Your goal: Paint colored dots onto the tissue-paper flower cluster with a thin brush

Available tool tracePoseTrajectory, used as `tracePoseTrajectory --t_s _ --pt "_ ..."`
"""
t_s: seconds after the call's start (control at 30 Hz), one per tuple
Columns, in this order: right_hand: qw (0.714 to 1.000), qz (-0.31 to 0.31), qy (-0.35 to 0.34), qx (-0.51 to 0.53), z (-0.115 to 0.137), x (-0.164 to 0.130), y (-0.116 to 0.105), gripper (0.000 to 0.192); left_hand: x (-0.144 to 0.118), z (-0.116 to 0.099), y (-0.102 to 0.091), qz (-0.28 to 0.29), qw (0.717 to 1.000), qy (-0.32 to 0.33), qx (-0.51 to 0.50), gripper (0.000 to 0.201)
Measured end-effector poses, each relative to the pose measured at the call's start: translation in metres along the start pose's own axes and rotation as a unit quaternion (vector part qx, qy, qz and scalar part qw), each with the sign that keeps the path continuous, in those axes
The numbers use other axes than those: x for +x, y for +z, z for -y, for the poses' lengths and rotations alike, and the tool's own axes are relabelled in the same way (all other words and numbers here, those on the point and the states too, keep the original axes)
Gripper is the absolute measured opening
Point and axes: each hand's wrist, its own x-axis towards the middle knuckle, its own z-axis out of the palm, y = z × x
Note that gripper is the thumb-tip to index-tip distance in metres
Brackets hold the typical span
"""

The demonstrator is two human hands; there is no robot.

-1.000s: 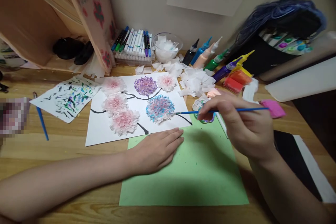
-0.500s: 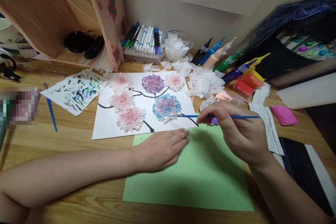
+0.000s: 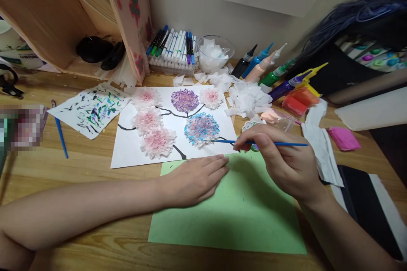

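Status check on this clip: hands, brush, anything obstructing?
Right hand grips blue paintbrush, tip at the blue paper flower. Left hand flat on green sheet. Nothing blocks the brush.

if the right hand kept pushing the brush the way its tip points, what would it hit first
Most likely the blue paper flower: the right hand holds the brush pointing left, its tip already at the flower's lower right edge. Whether it touches yet is unclear.

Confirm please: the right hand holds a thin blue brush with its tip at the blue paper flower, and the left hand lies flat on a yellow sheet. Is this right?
Not quite. The head view shows the left hand flat on a green sheet, not yellow. The right hand does hold the thin blue brush, tip at the blue paper flower.
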Motion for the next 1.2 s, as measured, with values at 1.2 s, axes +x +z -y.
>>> tracePoseTrajectory --t_s 1.2 --pt "1.0 -0.004 0.001 0.027 -0.0002 -0.0051 -0.003 0.028 0.0002 -0.0005 0.001 -0.007 1.0 0.003 0.029 0.037"
